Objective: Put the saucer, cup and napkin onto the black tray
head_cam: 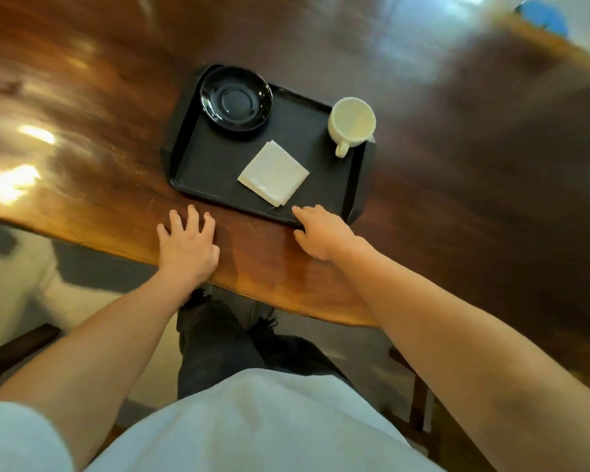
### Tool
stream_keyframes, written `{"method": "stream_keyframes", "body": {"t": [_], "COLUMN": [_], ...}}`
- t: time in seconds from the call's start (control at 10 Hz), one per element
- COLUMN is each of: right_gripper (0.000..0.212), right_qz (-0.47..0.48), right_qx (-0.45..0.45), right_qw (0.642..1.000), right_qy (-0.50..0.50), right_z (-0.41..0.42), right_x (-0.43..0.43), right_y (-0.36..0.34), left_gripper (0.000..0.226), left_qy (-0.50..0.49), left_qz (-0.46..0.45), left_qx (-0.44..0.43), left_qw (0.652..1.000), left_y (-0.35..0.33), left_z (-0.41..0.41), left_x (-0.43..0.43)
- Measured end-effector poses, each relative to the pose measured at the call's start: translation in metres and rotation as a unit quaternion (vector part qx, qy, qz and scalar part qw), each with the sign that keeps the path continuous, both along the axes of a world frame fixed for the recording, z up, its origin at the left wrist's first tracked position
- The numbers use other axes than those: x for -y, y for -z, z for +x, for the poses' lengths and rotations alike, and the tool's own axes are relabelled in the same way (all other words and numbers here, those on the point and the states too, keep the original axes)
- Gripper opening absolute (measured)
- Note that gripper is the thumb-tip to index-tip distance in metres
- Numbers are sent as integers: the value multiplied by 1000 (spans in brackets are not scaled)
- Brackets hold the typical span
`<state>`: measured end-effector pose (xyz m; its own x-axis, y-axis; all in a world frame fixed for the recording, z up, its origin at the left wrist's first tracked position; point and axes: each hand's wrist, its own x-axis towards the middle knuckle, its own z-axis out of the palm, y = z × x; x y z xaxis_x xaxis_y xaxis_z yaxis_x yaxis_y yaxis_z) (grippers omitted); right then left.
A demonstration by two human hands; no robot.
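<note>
3 items sit on black tray [215, 172]; hands empty.

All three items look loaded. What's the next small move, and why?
Probably just draw both hands back: the saucer, cup and napkin already sit on the black tray, and the left hand and right hand hold nothing.
</note>
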<state>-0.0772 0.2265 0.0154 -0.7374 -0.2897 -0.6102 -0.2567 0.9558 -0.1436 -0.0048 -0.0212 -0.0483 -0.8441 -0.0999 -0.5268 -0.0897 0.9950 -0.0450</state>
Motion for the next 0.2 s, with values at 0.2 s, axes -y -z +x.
{"method": "stream_keyframes", "body": {"t": [0.2], "right_gripper": [36], "right_qz": [-10], "right_qx": [-10], "right_qw": [999], "right_qy": [44], "right_z": [-17], "right_x": [-17], "right_y": [-71], "left_gripper": [40], "left_qy": [81], "left_qz": [55], "left_qx": [13], "left_qw": [995], "left_y": [-85], "left_z": [-56], "left_x": [-38]}}
